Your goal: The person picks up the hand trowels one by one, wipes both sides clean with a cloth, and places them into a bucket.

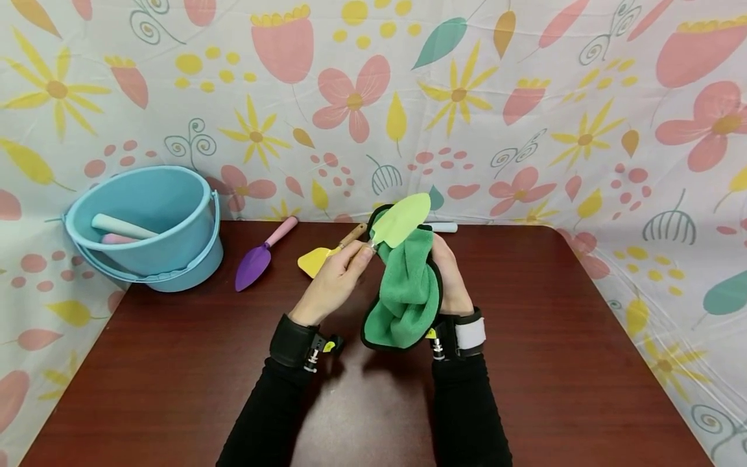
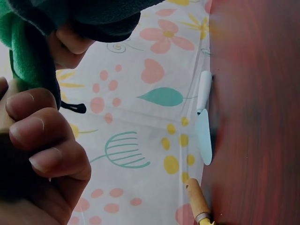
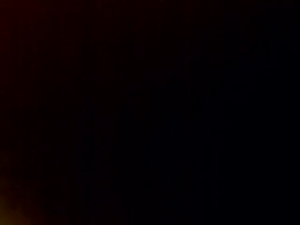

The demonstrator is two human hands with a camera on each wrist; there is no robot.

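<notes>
Wiping goes best with the trowel (image 1: 401, 219) held steady: the left hand (image 1: 331, 282) pinches its handle at the neck, blade up above the table (image 1: 175, 363). The right hand (image 1: 449, 275) grips the green cloth (image 1: 405, 292) bunched against the blade. I'd judge it wise to wrap the cloth over both faces and draw toward the tip. The right wrist view is black.

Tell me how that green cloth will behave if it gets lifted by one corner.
The green cloth would probably flop: it already sags in soft folds over the right hand. It looks light, a thin plush fabric. Its fuzzy nap suggests it grips rather than slips against the green trowel.
</notes>
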